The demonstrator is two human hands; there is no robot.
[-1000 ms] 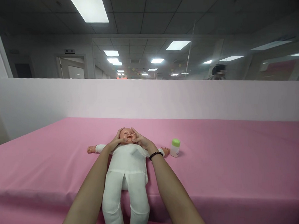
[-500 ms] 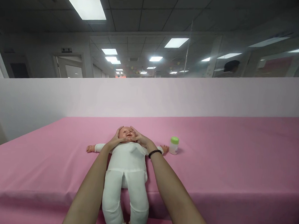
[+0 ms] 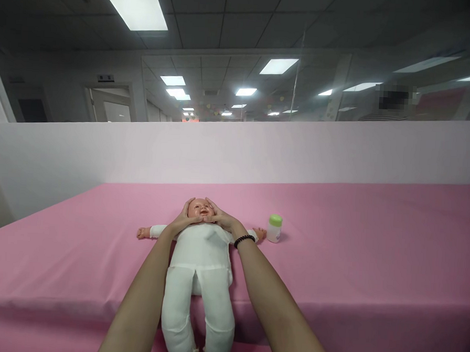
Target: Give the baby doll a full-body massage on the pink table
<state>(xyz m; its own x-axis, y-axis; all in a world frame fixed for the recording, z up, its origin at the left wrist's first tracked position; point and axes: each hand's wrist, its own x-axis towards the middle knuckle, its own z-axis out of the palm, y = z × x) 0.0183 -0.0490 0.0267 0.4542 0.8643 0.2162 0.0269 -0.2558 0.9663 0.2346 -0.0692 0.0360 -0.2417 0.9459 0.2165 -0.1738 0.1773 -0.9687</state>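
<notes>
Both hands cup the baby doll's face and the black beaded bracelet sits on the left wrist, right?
No: the head view shows the black beaded bracelet on the right hand's wrist, not the left hand's. Both hands do cup the baby doll's face.

A person's left hand and right hand cup the cheeks of a baby doll in white clothes, lying face up on a pink-covered table; a green-capped bottle stands just beyond its far-right hand.

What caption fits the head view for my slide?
Left hand and right hand cradle a baby doll's head on a pink-covered table, a green-capped bottle nearby.
</notes>
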